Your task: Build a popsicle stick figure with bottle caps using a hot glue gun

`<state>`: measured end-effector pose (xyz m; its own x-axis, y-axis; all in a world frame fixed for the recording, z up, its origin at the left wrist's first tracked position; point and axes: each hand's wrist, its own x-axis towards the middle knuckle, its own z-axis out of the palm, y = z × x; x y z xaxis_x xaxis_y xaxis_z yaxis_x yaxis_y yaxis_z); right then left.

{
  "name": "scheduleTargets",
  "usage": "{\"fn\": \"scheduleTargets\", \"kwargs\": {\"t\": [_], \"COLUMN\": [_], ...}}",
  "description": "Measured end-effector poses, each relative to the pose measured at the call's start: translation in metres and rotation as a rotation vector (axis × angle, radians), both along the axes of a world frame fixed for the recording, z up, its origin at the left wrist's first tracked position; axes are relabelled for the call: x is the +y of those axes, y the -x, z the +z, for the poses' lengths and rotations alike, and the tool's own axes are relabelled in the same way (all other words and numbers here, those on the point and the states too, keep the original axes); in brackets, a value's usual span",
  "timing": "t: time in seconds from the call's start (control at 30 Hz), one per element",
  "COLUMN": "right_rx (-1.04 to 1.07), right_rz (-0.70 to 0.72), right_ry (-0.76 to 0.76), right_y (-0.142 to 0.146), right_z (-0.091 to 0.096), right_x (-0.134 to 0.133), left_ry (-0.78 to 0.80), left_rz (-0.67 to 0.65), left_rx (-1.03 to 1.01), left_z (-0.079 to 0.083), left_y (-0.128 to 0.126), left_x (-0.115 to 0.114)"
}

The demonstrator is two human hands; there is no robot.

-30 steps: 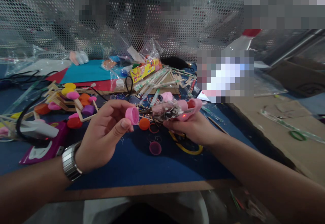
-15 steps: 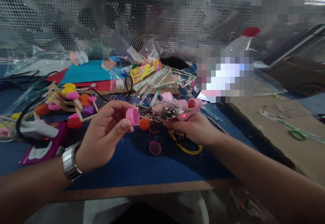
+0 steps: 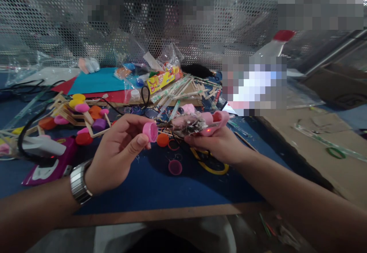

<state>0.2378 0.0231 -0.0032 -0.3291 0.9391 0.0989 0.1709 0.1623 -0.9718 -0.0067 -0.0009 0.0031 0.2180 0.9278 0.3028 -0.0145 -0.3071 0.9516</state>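
Observation:
Between thumb and fingers, my left hand (image 3: 116,151) pinches a pink bottle cap (image 3: 150,132), its hollow side turned to the right. My right hand (image 3: 220,142) is wrapped round a pink glue gun (image 3: 210,122) with a small red light lit. Its front part is coated in grey, flaky residue, and the nozzle points left, close to the cap; whether they touch I cannot tell. Below on the blue table lie an orange cap (image 3: 163,140), a translucent pink cap (image 3: 175,167) and yellow-handled scissors (image 3: 213,167), partly hidden by my right hand.
At the left stands a craft-stick structure with colored caps (image 3: 83,117), near a purple packet (image 3: 64,161). Behind my hands are a yellow box (image 3: 161,81), loose craft sticks (image 3: 183,90) and blue paper (image 3: 100,83). Cardboard (image 3: 312,146) lies at the right.

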Motion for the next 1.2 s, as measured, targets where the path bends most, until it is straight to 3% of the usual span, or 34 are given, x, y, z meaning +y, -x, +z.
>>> {"fn": "scheduleTargets", "kwargs": {"t": [1.2], "right_rx": [-0.007], "right_rz": [-0.012], "right_ry": [0.000], "right_y": [-0.0009], "right_z": [0.0032], "right_x": [-0.0013], "left_ry": [0.045], "left_rz": [-0.034], "left_rx": [-0.006], "left_z": [0.0004], "left_y": [0.0012], "left_x": [-0.0012]}}
